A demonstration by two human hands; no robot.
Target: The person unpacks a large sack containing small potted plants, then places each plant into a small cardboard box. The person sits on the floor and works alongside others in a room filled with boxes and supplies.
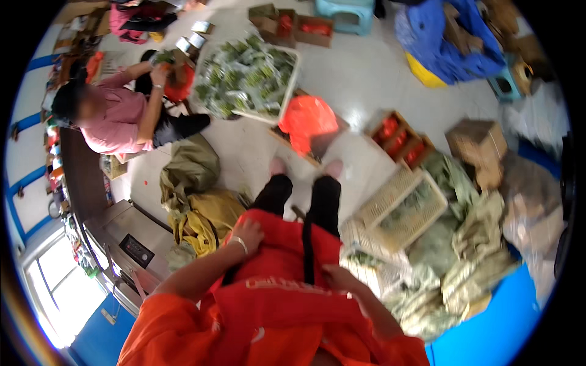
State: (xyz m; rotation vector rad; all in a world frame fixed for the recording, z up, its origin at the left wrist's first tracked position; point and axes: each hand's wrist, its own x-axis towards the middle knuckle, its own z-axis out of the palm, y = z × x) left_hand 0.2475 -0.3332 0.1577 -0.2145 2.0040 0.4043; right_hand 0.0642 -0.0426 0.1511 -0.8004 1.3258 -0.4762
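A red apron [279, 247] with a black strap [308, 251] and white printing covers my lap. On its left side lies my left hand [249, 235], a light band around the wrist. My right hand [339, 277] touches the apron's right edge; some of its fingers are hidden, and neither hand's grip is clear. Beyond my feet, a red plastic bag [311, 121] hangs over a cardboard box [329, 142]. Just behind that box stands a pale plastic crate [289, 94] heaped with green produce in clear bags [249, 73].
A seated person [119, 110] holds something by a red-lined box at left. Cloth sacks [192, 169] and a metal machine [132, 233] lie nearer. To my right are a divided box [398, 137], stacked plastic baskets [393, 206], crumpled sacks [476, 261] and a cardboard carton [476, 142].
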